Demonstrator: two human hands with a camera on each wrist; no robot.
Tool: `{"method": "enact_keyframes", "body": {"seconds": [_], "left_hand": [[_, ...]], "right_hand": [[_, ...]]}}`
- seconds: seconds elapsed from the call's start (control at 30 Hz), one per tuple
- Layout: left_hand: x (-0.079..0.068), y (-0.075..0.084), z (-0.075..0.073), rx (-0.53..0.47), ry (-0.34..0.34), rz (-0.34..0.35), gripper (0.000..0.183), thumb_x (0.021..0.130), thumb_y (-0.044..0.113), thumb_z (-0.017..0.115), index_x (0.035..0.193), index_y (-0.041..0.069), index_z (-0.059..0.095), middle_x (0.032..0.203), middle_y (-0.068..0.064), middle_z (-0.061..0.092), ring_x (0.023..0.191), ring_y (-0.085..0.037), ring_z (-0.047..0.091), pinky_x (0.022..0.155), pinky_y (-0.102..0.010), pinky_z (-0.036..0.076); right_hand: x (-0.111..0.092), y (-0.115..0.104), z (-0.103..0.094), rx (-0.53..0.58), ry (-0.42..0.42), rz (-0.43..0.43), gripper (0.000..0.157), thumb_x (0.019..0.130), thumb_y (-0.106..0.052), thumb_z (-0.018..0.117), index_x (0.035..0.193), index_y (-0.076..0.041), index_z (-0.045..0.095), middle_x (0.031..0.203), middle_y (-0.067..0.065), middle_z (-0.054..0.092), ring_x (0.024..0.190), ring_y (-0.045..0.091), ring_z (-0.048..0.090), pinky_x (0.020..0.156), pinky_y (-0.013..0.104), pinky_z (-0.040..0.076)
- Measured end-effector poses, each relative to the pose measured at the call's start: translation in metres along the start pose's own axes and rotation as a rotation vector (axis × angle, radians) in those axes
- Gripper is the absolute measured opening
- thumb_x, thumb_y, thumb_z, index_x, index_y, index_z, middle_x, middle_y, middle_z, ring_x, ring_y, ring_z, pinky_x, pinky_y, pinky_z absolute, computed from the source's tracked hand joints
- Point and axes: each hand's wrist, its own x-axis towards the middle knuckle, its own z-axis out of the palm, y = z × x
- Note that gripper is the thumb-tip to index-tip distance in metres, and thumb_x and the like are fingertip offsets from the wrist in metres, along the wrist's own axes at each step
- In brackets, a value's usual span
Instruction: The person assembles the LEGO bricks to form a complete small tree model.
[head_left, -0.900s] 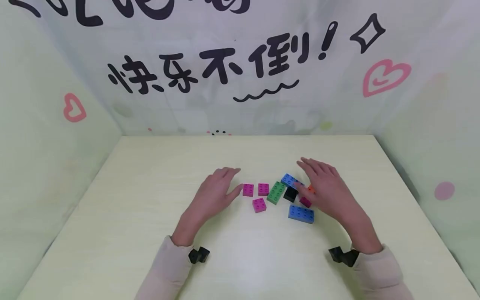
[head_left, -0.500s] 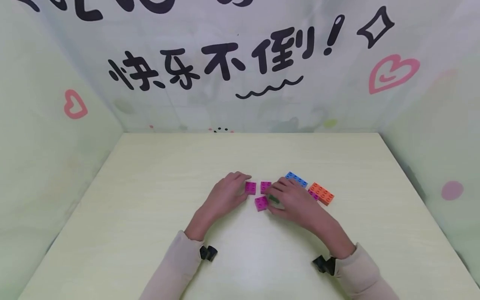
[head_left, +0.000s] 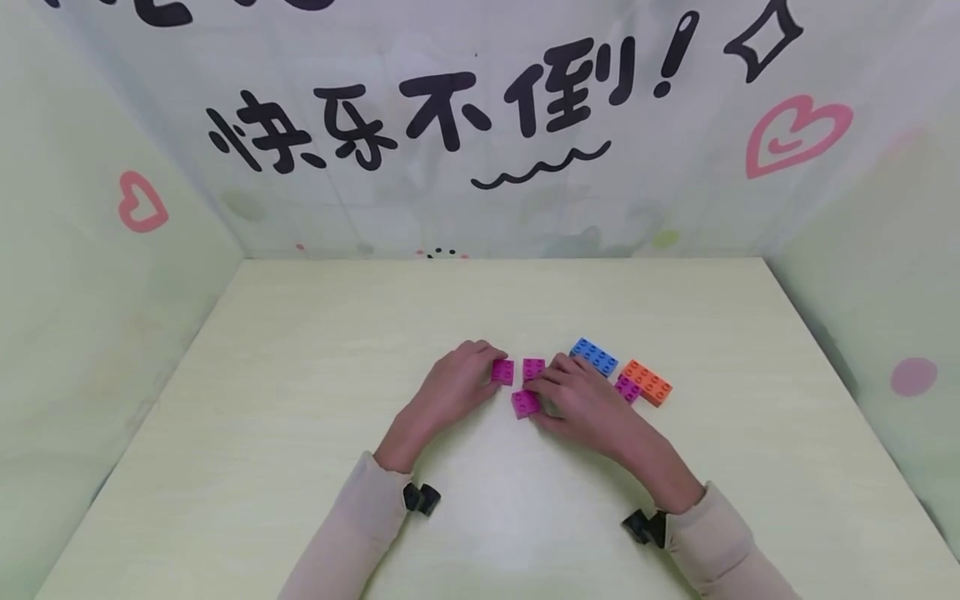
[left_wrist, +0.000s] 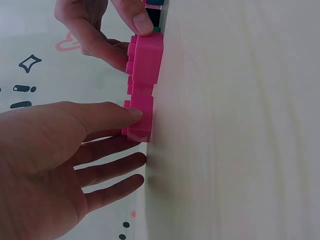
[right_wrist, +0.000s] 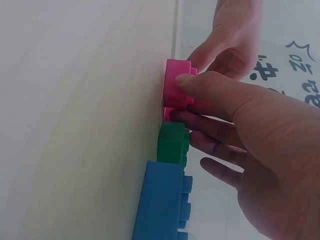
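My left hand (head_left: pixel 450 387) pinches a small pink toy building brick (head_left: pixel 503 372) between thumb and fingers, down on the table. In the left wrist view its thumb presses the side of this brick (left_wrist: pixel 141 117) while the other fingers stay extended. My right hand (head_left: pixel 581 400) pinches the nearer pink brick (head_left: pixel 524 405), thumb on its front side as the right wrist view shows. A third pink brick (head_left: pixel 534 367) sits just behind, beside the right fingertips. Under the right hand, a green brick (right_wrist: pixel 171 142) and a blue brick (right_wrist: pixel 161 200) are hidden from the head view.
Right of the right hand lie another blue brick (head_left: pixel 595 357), an orange brick (head_left: pixel 647 383) and a pink brick (head_left: pixel 627 389). A black brick (left_wrist: pixel 153 17) shows partly in the left wrist view. Printed fabric walls (head_left: pixel 450 208) bound the pale table (head_left: pixel 360 308).
My right hand has moved left from beside the orange brick to the nearer pink brick and grips it. My left hand has moved slightly right and taken hold of the leftmost pink brick.
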Motion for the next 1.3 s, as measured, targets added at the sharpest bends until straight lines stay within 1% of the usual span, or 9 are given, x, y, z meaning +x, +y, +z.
{"method": "enact_keyframes", "body": {"seconds": [0.27, 0.43, 0.67, 0.9, 1.0, 1.17, 1.23, 1.3], "left_hand": [[0.003, 0.003, -0.002, 0.008, 0.005, 0.009, 0.034, 0.088, 0.015, 0.075, 0.120, 0.006, 0.067, 0.111, -0.004, 0.065, 0.101, -0.019, 0.058, 0.083, -0.029, 0.049], [0.005, 0.004, -0.002, 0.005, 0.008, 0.012, 0.034, 0.088, 0.015, 0.075, 0.119, 0.006, 0.067, 0.110, -0.004, 0.065, 0.099, -0.019, 0.058, 0.082, -0.029, 0.049], [0.006, 0.006, -0.002, 0.014, 0.007, 0.018, 0.033, 0.088, 0.016, 0.075, 0.119, 0.007, 0.068, 0.109, -0.003, 0.066, 0.098, -0.019, 0.058, 0.082, -0.029, 0.049], [0.003, 0.008, -0.001, -0.007, 0.011, 0.010, 0.033, 0.087, 0.019, 0.076, 0.118, 0.007, 0.068, 0.106, -0.003, 0.066, 0.097, -0.018, 0.059, 0.081, -0.029, 0.050], [-0.001, 0.010, -0.004, -0.045, 0.010, 0.005, 0.034, 0.087, 0.022, 0.077, 0.117, 0.009, 0.069, 0.105, -0.001, 0.066, 0.095, -0.016, 0.060, 0.079, -0.028, 0.050], [-0.013, 0.018, -0.018, -0.175, -0.002, 0.027, 0.033, 0.084, 0.022, 0.080, 0.114, 0.012, 0.070, 0.101, 0.004, 0.065, 0.096, -0.017, 0.062, 0.080, -0.029, 0.050], [-0.016, 0.021, -0.024, -0.219, -0.032, 0.045, 0.032, 0.083, 0.020, 0.081, 0.112, 0.012, 0.070, 0.100, 0.006, 0.065, 0.096, -0.018, 0.062, 0.080, -0.030, 0.050], [-0.018, 0.025, -0.028, -0.248, -0.081, 0.063, 0.033, 0.082, 0.020, 0.081, 0.112, 0.013, 0.070, 0.099, 0.007, 0.064, 0.095, -0.018, 0.062, 0.080, -0.030, 0.049]], "right_hand": [[-0.001, 0.000, -0.005, -0.002, 0.012, 0.005, 0.035, 0.083, -0.032, 0.080, 0.109, -0.009, 0.074, 0.104, 0.002, 0.069, 0.098, 0.020, 0.050, 0.091, 0.039, 0.044], [-0.005, -0.004, -0.007, 0.031, 0.018, 0.013, 0.035, 0.081, -0.037, 0.080, 0.105, -0.012, 0.074, 0.100, 0.000, 0.068, 0.096, 0.019, 0.049, 0.089, 0.037, 0.044], [-0.013, -0.010, -0.010, 0.077, -0.010, 0.024, 0.036, 0.079, -0.038, 0.082, 0.101, -0.012, 0.073, 0.099, 0.001, 0.068, 0.098, 0.020, 0.054, 0.091, 0.038, 0.047], [-0.014, -0.009, -0.005, 0.099, -0.006, 0.033, 0.035, 0.077, -0.037, 0.084, 0.100, -0.013, 0.073, 0.098, 0.000, 0.068, 0.097, 0.019, 0.054, 0.092, 0.038, 0.046], [-0.015, -0.009, -0.002, 0.112, -0.015, 0.033, 0.035, 0.077, -0.037, 0.084, 0.100, -0.012, 0.073, 0.098, 0.000, 0.069, 0.098, 0.020, 0.054, 0.092, 0.038, 0.046], [-0.015, -0.010, -0.002, 0.136, -0.032, 0.046, 0.036, 0.077, -0.036, 0.084, 0.102, -0.013, 0.074, 0.098, -0.001, 0.069, 0.099, 0.018, 0.055, 0.091, 0.037, 0.048], [-0.014, -0.010, -0.003, 0.150, -0.032, 0.049, 0.036, 0.077, -0.035, 0.084, 0.102, -0.012, 0.074, 0.098, -0.002, 0.068, 0.099, 0.017, 0.055, 0.091, 0.036, 0.048], [-0.014, -0.009, -0.003, 0.162, -0.031, 0.049, 0.036, 0.076, -0.034, 0.085, 0.102, -0.011, 0.073, 0.097, -0.002, 0.068, 0.097, 0.016, 0.056, 0.090, 0.036, 0.048]]}}
